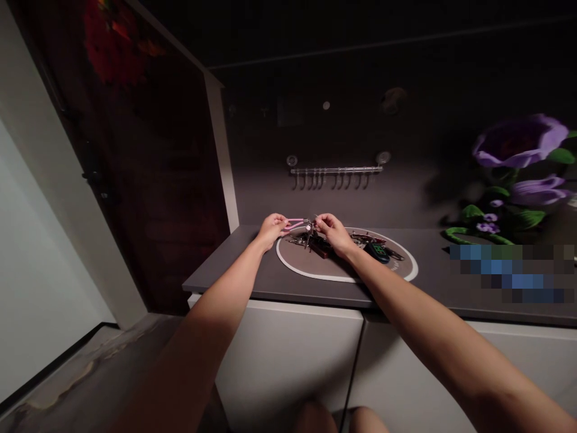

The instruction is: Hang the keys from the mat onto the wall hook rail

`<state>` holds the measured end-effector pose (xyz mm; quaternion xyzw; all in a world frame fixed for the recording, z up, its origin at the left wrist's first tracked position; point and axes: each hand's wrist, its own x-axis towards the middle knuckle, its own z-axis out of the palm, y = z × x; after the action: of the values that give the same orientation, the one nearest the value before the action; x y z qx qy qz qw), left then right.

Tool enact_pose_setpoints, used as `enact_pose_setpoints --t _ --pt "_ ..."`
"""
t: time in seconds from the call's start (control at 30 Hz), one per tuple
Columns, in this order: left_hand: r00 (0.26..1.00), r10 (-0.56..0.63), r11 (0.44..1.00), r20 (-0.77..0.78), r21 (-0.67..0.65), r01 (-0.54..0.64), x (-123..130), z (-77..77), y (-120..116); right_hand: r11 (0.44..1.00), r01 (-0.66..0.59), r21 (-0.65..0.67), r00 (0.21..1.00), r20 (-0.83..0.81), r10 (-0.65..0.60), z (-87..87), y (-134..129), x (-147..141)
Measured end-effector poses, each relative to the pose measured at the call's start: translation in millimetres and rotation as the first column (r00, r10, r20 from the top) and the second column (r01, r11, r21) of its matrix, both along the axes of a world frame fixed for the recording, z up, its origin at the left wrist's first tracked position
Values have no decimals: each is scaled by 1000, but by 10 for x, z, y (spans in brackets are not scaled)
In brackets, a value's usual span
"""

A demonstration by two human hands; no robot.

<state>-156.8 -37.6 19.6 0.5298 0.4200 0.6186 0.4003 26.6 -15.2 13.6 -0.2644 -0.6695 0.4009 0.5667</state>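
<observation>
Dark countertop (pixel 234 264); pink key strap (pixel 295 224) runs sideways, left hand (pixel 271 231) to right hand (pixel 329 233).

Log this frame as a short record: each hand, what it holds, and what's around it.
Left hand: pinches a pink plastic loop strap
Right hand: pinches a small silver metal ring
Below hands: dark metal keys on an oval grey mat with white rim
Surface: dark grey countertop
Wall: silver metal hook rail
</observation>
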Motion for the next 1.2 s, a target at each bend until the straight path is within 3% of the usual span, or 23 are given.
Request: enact_pose_setpoints --t 0.07,0.13,0.23,0.33,0.57,0.73,0.9,1.0,1.1,1.2 --pt "978 103 993 -179 67 -92 15 -5 10 998 45 46 999 -1 -45 -16 34 4" --pt "924 210 965 -319 217 -144 40 1 4 988 117 99 992 26 -120 -22 53 9" --pt "856 273 919 -439 383 -97 98 27 -41 965 195 176 973 87 -213 -8 43 15" --pt "839 213 916 -501 401 7 175 59 -105 949 213 231 960 133 -248 20 -2 9" --pt "878 19 938 -478 312 149 279 67 -153 935 208 288 946 184 -267 67 -106 -32" --pt "939 -55 945 -338 285 158 269 47 -115 989 108 101 990 79 -116 54 -98 -67" --pt "968 -64 940 -243 311 140 257 23 -57 999 14 -29 998 59 -12 60 -134 -103" --pt "972 -14 942 -236 324 92 247 2 -15 999 52 -3 997 63 -52 77 -139 -122" --pt "958 112 939 -263 343 -16 216 -31 28 992 111 52 991 63 -114 137 -97 -150" --pt "860 326 909 -392 378 -173 169 -72 54 997 76 4 997 -3 -76 274 -22 -199"
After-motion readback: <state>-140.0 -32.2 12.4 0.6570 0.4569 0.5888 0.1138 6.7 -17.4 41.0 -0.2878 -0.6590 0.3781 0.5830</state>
